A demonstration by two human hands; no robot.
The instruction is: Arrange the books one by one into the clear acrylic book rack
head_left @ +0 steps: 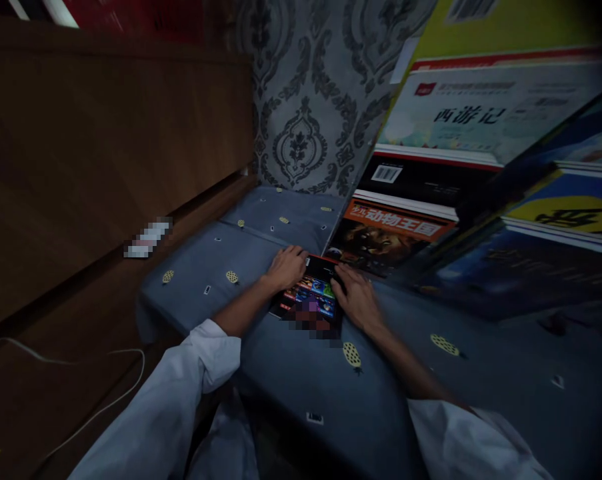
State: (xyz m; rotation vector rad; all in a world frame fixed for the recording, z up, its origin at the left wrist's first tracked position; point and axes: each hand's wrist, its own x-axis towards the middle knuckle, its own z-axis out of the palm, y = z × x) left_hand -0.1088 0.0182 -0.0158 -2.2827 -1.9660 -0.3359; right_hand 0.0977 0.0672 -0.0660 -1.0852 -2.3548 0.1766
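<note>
A dark book [309,288] with rows of small colourful pictures on its cover lies on the blue-grey pineapple-print cloth [291,363]. My left hand [287,267] is closed over its left edge near the far corner, fingers bent. On the opposite side, my right hand [358,295] holds the right edge, its thumb on the cover and its fingers at the far corner. The book's near part is blurred out by pixelation. Just beyond my right hand, a lion-cover book [385,237] stands with several others.
Large upright books rise at the right, among them a white book [455,113] and a black book [421,181]. A wooden cabinet [115,133] borders the left side. Patterned wallpaper [301,127] covers the back. A pale cable [131,383] runs at lower left.
</note>
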